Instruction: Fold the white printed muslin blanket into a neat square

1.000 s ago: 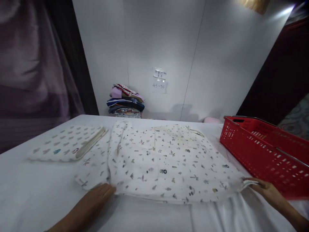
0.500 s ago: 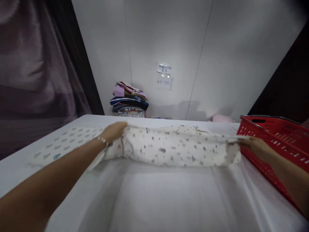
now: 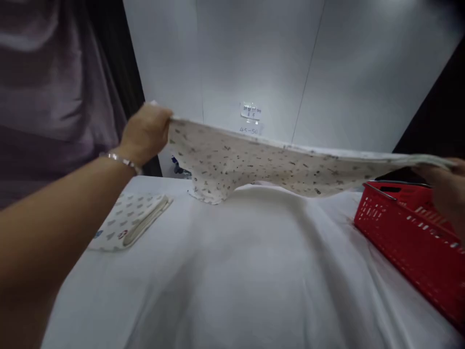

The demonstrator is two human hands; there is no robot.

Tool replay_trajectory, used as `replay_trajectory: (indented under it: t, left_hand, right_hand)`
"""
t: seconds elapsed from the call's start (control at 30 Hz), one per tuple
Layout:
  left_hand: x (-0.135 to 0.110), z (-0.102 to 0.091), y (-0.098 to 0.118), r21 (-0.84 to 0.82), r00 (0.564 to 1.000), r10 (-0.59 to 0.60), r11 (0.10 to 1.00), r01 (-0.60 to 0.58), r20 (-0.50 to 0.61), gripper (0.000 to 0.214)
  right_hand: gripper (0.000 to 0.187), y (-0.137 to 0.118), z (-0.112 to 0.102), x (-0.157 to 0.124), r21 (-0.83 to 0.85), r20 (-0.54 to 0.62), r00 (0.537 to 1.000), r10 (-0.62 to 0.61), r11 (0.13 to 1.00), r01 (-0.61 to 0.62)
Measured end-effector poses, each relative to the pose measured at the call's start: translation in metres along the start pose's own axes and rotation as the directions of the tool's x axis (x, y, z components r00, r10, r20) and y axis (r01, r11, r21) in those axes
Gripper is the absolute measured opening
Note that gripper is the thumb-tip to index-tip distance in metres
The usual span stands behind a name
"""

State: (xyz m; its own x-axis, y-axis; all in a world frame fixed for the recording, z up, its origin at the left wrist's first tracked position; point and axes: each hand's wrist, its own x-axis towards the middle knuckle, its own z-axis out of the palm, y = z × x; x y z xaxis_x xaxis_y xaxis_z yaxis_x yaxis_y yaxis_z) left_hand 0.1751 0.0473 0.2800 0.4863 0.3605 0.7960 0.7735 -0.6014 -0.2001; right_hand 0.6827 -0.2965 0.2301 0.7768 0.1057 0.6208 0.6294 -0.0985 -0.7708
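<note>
A thin white cloth with small dark prints (image 3: 254, 165) is stretched in the air between my two hands. My left hand (image 3: 148, 128), a bracelet at its wrist, is closed on the cloth's upper left corner. At the far right, my right hand (image 3: 445, 179) grips the other end, partly blurred and cut by the frame edge. The cloth's lower left part hangs down to about the table top; its lower edge sags. On the table at the left lies a folded white cloth with grey heart-like prints (image 3: 131, 218), beside my left forearm.
A red plastic basket (image 3: 407, 242) with a metal handle stands at the right, under my right hand. White sheeting covers the table (image 3: 236, 281). Paper labels (image 3: 250, 118) hang on the pale wall behind. A mauve draped fabric (image 3: 54, 97) is at the left.
Both hands have risen and spread apart, lifting the printed cloth off the table and stretching it. The folded cloth at the left is now more exposed; the clothes pile behind is mostly hidden.
</note>
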Motion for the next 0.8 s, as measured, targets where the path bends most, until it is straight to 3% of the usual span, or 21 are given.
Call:
replay_trajectory:
  t: [0.13,0.2,0.3,0.37,0.43,0.47,0.57,0.7,0.8]
  left_hand:
    - [-0.119,0.013,0.013,-0.168,0.963,0.117,0.983,-0.077,0.242,0.035]
    - [-0.185,0.022,0.025,-0.273,0.913,0.171,0.959,-0.068,0.370,0.031]
    - [-0.274,0.030,0.042,-0.377,0.847,0.195,0.926,0.007,0.495,0.034]
    - [-0.318,0.031,0.049,-0.419,0.816,0.233,0.908,0.012,0.528,0.034]
    - [-0.345,0.027,0.050,-0.417,0.826,0.222,0.909,0.017,0.518,0.033]
    - [-0.352,0.024,0.048,-0.399,0.839,0.195,0.916,0.029,0.508,0.034]
    - [-0.361,0.013,0.042,-0.343,0.869,0.121,0.938,0.058,0.480,0.038]
    - [-0.370,0.005,0.039,-0.357,0.869,0.162,0.934,0.019,0.468,0.040]
    - [-0.384,0.010,0.036,-0.342,0.879,0.132,0.939,0.037,0.457,0.042]
  right_hand:
    - [0.024,0.050,-0.047,-0.053,0.003,0.192,0.973,0.127,0.991,-0.130]
    - [0.023,0.086,-0.068,-0.081,-0.089,0.298,0.929,0.219,0.975,-0.202]
    - [0.025,0.135,-0.092,-0.131,-0.204,0.509,0.808,0.297,0.953,-0.222]
    - [0.023,0.157,-0.103,-0.165,-0.238,0.648,0.698,0.306,0.951,-0.196]
    - [0.021,0.171,-0.113,-0.192,-0.248,0.717,0.632,0.293,0.955,-0.161]
    - [0.021,0.176,-0.117,-0.201,-0.245,0.725,0.628,0.284,0.958,-0.149]
    - [0.025,0.185,-0.132,-0.214,-0.220,0.692,0.672,0.264,0.963,-0.152]
    - [0.023,0.186,-0.144,-0.217,-0.197,0.717,0.654,0.243,0.970,-0.144]
    - [0.025,0.181,-0.146,-0.221,-0.194,0.712,0.674,0.197,0.978,-0.081]
